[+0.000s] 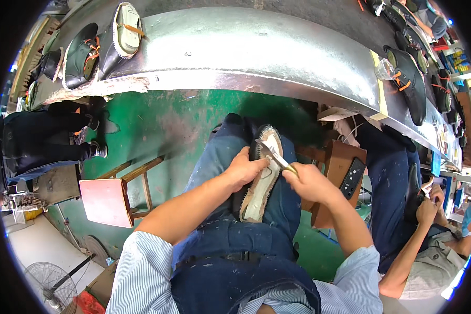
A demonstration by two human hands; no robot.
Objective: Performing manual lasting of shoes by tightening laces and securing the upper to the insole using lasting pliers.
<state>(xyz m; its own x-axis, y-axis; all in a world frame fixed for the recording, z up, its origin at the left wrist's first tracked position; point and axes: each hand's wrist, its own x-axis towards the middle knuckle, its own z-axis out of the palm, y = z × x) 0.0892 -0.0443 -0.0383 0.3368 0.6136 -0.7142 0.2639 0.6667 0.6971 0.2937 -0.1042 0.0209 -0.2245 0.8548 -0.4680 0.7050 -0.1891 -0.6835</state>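
Across my lap lies a dark shoe (pixel 259 186), turned so its pale, stitched-edged underside faces up. My left hand (pixel 246 168) grips the shoe's left side near the middle, thumb on the underside. In my right hand (pixel 310 182) is a slim silvery metal hand tool (pixel 277 157) with a yellowish handle end; its exact kind is hard to make out. The tool's tip rests at or just over the shoe's upper left edge, close to the toe. My right fingers wrap round its handle and hide part of it.
Ahead runs a metal-topped bench (pixel 256 44) bearing black shoes with orange laces (pixel 81 57) and a clear cup (pixel 384 69). A pink-topped stool (pixel 105 203) stands left, a brown wooden box seat (pixel 332 183) right. A co-worker's hands (pixel 429 205) are at far right, a fan (pixel 47 282) lower left.
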